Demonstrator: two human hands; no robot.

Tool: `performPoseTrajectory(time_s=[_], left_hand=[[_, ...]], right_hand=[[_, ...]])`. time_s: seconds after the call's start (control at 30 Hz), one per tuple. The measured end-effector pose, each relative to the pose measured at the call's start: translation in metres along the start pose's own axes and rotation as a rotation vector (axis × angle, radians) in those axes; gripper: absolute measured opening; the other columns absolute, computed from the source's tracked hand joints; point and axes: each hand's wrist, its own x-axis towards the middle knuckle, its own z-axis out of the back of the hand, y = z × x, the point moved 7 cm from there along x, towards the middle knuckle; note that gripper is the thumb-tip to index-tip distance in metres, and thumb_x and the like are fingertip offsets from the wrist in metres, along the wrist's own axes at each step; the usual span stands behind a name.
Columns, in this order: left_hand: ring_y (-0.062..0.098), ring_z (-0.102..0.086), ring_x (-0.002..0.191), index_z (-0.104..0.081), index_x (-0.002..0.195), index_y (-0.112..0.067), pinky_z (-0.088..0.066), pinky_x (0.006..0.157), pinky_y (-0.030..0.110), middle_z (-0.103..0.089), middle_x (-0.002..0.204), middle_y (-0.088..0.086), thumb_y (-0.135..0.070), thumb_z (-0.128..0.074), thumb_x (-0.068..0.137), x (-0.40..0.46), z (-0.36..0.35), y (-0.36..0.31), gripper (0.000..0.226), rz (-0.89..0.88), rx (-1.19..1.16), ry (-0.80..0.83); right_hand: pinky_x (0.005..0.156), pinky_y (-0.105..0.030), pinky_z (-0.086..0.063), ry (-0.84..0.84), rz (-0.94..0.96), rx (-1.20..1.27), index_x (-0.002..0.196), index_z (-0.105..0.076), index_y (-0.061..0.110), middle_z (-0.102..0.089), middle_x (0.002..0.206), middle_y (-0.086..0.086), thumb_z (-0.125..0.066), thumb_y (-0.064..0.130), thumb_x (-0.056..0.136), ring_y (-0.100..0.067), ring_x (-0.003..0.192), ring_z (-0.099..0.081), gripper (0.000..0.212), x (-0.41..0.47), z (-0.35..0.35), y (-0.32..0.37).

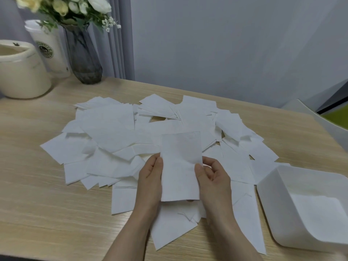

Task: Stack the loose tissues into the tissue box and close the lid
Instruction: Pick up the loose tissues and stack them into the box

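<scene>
A light wooden table with fine grain (37, 194) fills the lower part of the view. Behind it is a plain grey-blue wall (226, 44), and grey pleated curtains (116, 44) hang at the left. At the table's far left corner stand a dark smoky glass vase with white and cream flowers (84, 53), a white paper cup with a lid (49, 48) and a cream round ceramic pot (20, 70). The light is soft and even.

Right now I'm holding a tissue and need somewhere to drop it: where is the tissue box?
In the head view, the tissue box sits open at the table's lower right, just right of your right hand, touching the pile of loose tissues.
</scene>
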Motion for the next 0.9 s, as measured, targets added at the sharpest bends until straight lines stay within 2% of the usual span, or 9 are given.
performPoseTrajectory(time_s=[0.17, 0.27, 0.4, 0.5, 0.57, 0.67, 0.77, 0.83, 0.9], left_hand=[[0.012, -0.069, 0.099, -0.070, 0.108, -0.016, -0.054, 0.085, 0.026, -0.075, 0.103, -0.004, -0.022, -0.042, 0.104, 0.000, -0.001, 0.000, 0.029, 0.021, -0.006, 0.002], [0.013, -0.068, 0.102, -0.070, 0.110, -0.016, -0.052, 0.091, 0.031, -0.074, 0.105, -0.005, -0.023, -0.040, 0.105, 0.000, 0.000, -0.001, 0.032, 0.009, 0.057, 0.002], [0.016, -0.067, 0.106, -0.068, 0.115, -0.015, -0.051, 0.098, 0.040, -0.073, 0.111, -0.001, -0.027, -0.043, 0.103, 0.000, 0.000, 0.003, 0.030, 0.049, 0.037, 0.000], [0.023, -0.071, 0.096, -0.069, 0.107, -0.013, -0.055, 0.086, 0.038, -0.076, 0.100, 0.004, -0.017, -0.048, 0.101, -0.001, -0.003, 0.002, 0.022, 0.051, -0.015, 0.043], [0.021, -0.072, 0.091, -0.068, 0.107, -0.014, -0.057, 0.077, 0.033, -0.076, 0.097, 0.005, -0.011, -0.048, 0.100, -0.002, -0.004, 0.001, 0.021, 0.033, -0.023, 0.064], [0.021, -0.072, 0.088, -0.068, 0.105, -0.015, -0.057, 0.076, 0.033, -0.076, 0.095, 0.004, -0.010, -0.048, 0.101, -0.002, -0.003, 0.002, 0.021, 0.021, -0.014, 0.058], [0.021, -0.071, 0.084, -0.069, 0.100, -0.018, -0.055, 0.076, 0.037, -0.076, 0.091, 0.005, -0.010, -0.047, 0.101, -0.002, -0.002, 0.001, 0.023, 0.012, -0.007, 0.029], [0.018, -0.070, 0.079, -0.069, 0.098, -0.018, -0.054, 0.073, 0.035, -0.076, 0.088, 0.003, -0.011, -0.047, 0.101, -0.002, 0.001, 0.001, 0.023, -0.002, 0.004, -0.002], [0.018, -0.069, 0.077, -0.068, 0.097, -0.017, -0.052, 0.069, 0.034, -0.075, 0.086, 0.003, -0.012, -0.048, 0.101, -0.001, 0.005, 0.001, 0.021, -0.014, 0.000, -0.039]], right_hand=[[0.056, -0.016, -0.050, -0.010, 0.011, 0.009, 0.099, -0.061, 0.019, -0.074, 0.078, 0.006, -0.054, 0.011, 0.096, -0.004, 0.067, -0.068, 0.011, 0.000, -0.001, 0.001], [0.055, -0.013, -0.048, -0.012, 0.020, 0.014, 0.098, -0.061, 0.018, -0.074, 0.079, 0.003, -0.054, 0.010, 0.096, -0.005, 0.067, -0.068, 0.011, -0.001, -0.003, 0.002], [0.057, -0.016, -0.050, -0.006, 0.022, 0.009, 0.099, -0.061, 0.018, -0.075, 0.081, 0.002, -0.054, 0.011, 0.096, -0.010, 0.072, -0.070, 0.010, -0.002, -0.004, 0.001], [0.057, -0.016, -0.050, -0.002, 0.018, 0.011, 0.100, -0.061, 0.017, -0.075, 0.081, 0.001, -0.054, 0.011, 0.096, -0.010, 0.071, -0.070, 0.010, -0.002, -0.004, 0.000], [0.056, -0.016, -0.049, 0.007, 0.011, 0.027, 0.099, -0.061, 0.018, -0.074, 0.081, 0.000, -0.054, 0.010, 0.096, -0.010, 0.071, -0.070, 0.010, -0.002, -0.004, -0.001], [0.058, -0.016, -0.050, 0.012, 0.016, 0.029, 0.099, -0.061, 0.019, -0.074, 0.084, -0.002, -0.055, 0.010, 0.095, -0.011, 0.074, -0.070, 0.012, -0.001, -0.002, -0.003], [0.059, -0.019, -0.049, 0.009, 0.021, 0.013, 0.097, -0.063, 0.021, -0.072, 0.077, 0.001, -0.058, 0.009, 0.093, -0.012, 0.071, -0.068, 0.014, 0.000, 0.003, -0.004], [0.053, -0.025, -0.048, 0.005, 0.005, 0.016, 0.098, -0.062, 0.021, -0.070, 0.072, 0.002, -0.057, 0.006, 0.092, -0.014, 0.060, -0.062, 0.017, 0.001, 0.010, -0.005], [0.044, -0.028, -0.046, -0.018, -0.007, 0.019, 0.100, -0.061, 0.019, -0.070, 0.075, 0.000, -0.055, 0.003, 0.093, -0.015, 0.054, -0.060, 0.018, 0.004, 0.021, -0.008]])
